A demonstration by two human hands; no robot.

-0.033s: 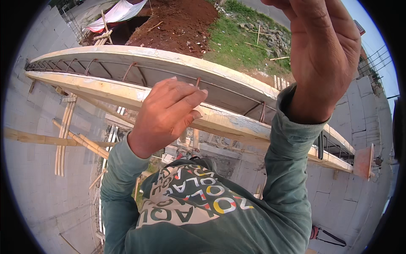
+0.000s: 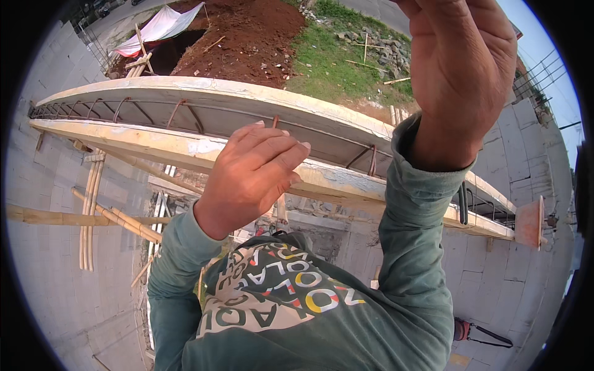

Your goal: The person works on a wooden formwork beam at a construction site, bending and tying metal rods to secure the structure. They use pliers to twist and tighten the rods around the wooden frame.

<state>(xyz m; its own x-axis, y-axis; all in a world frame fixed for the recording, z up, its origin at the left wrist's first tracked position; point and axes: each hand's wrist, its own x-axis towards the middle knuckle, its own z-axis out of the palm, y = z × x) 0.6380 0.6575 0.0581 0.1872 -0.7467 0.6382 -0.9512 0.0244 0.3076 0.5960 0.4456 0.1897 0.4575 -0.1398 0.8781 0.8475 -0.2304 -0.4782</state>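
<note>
Evidently, the person is working at a long timber form, whose near board [image 2: 120,131] and far board [image 2: 247,94] are running across the view in front of the chest, with a steel cage [image 2: 177,112] lying in the channel between them. The left hand [image 2: 244,176] is hovering over or resting on the near board; I cannot tell which. Its fingers are bending loosely, with the thumb standing a little apart and nothing showing between them, though the palm is facing away, so a small thing could be hiding there. A rusty bar [image 2: 275,121] is rising just beyond the fingertips. The right hand [image 2: 461,80] is reaching up close to the camera, its palm partly showing; the upper edge is cutting off its fingers, so I cannot tell how open they are or what they are holding.

For good handling here, the left hand should probably be bearing on the board's flat edge rather than on the bar, and staying relaxed. With the right arm being raised, leaning gently would likely be safer, since the boards are looking narrow for support.
</note>
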